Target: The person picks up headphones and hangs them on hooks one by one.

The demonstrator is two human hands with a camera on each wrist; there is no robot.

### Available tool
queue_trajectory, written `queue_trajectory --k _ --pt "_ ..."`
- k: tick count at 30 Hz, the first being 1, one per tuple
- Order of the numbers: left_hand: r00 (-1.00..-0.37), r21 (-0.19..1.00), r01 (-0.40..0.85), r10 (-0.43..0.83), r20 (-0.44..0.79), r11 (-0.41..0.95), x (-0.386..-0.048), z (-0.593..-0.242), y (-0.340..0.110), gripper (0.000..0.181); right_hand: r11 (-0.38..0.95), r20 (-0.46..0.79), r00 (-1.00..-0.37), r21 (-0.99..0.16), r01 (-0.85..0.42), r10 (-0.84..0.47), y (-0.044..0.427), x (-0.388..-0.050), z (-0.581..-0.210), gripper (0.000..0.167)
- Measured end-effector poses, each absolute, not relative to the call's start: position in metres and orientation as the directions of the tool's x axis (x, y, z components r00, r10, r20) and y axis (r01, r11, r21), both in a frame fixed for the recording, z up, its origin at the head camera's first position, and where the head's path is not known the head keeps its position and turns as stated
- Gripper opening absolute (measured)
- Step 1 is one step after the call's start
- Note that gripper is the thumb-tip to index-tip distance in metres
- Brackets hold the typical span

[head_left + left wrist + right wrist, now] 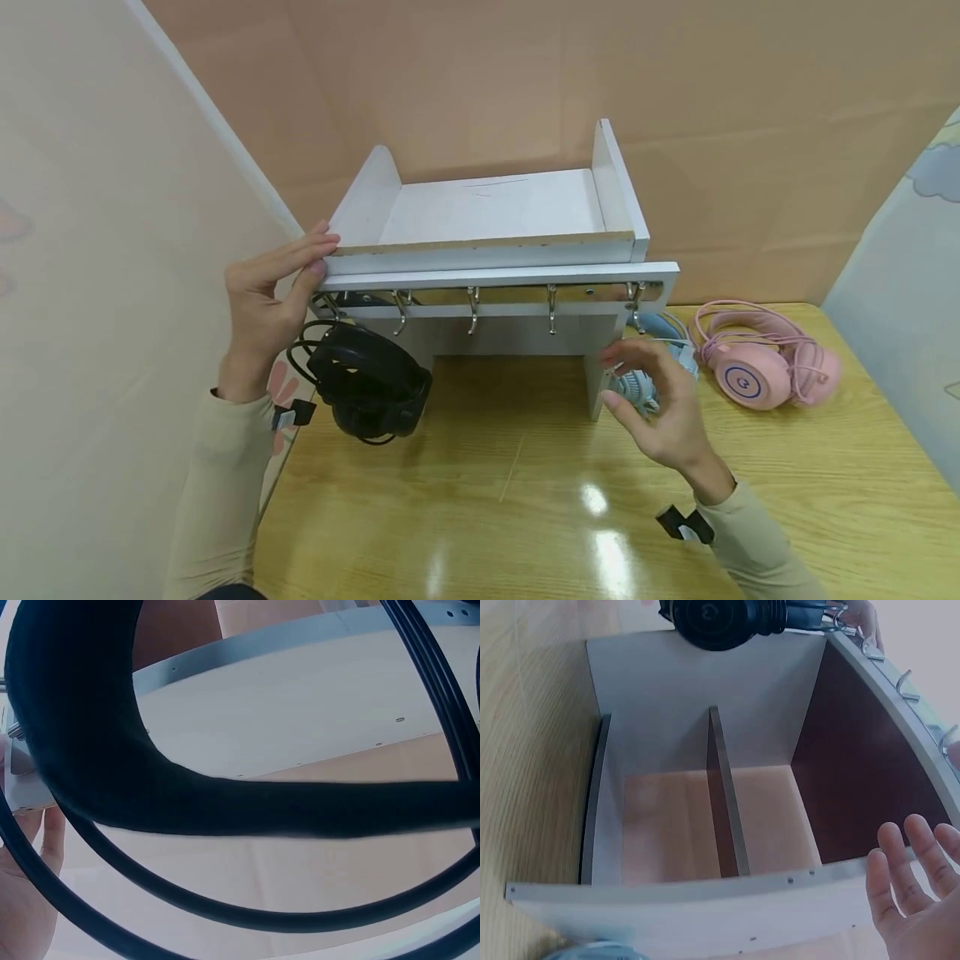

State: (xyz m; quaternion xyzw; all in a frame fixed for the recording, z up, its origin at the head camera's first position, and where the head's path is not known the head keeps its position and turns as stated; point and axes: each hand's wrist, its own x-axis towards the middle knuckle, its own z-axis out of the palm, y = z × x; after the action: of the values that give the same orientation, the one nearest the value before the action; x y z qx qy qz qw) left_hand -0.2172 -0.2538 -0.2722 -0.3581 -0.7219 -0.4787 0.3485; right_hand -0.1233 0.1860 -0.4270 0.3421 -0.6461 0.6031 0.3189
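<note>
A white shelf unit (480, 254) carries a front rail with several metal hooks (473, 310). The left hand (264, 310) grips the unit's upper left corner, fingers over the top and thumb by the rail. Black headphones (367, 379) hang at the leftmost hook, just below that hand; their dark band (82, 712) and looped cables cover much of the left wrist view. The right hand (663, 408) is held in front of the right side panel, fingers bent and spread from the thumb, holding nothing; the right wrist view shows this hand (919, 892) beside the panel's edge.
Pink headphones (753, 375) lie on the wooden table (525, 517) to the right. Light blue headphones (678, 350) sit beside them, partly hidden by the side panel and the right hand. A divider (724, 795) stands inside the unit. A pale wall (112, 250) rises at the left.
</note>
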Motion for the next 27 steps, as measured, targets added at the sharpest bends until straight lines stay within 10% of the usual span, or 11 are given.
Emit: queue_trajectory --k 27 --pt "-0.522 0.469 0.841 0.175 0.835 0.271 -0.217 -0.275 -0.252 0.022 0.133 0.831 -0.556 -0.550 -0.824 -0.010 0.225 -0.140 -0.408 0.053"
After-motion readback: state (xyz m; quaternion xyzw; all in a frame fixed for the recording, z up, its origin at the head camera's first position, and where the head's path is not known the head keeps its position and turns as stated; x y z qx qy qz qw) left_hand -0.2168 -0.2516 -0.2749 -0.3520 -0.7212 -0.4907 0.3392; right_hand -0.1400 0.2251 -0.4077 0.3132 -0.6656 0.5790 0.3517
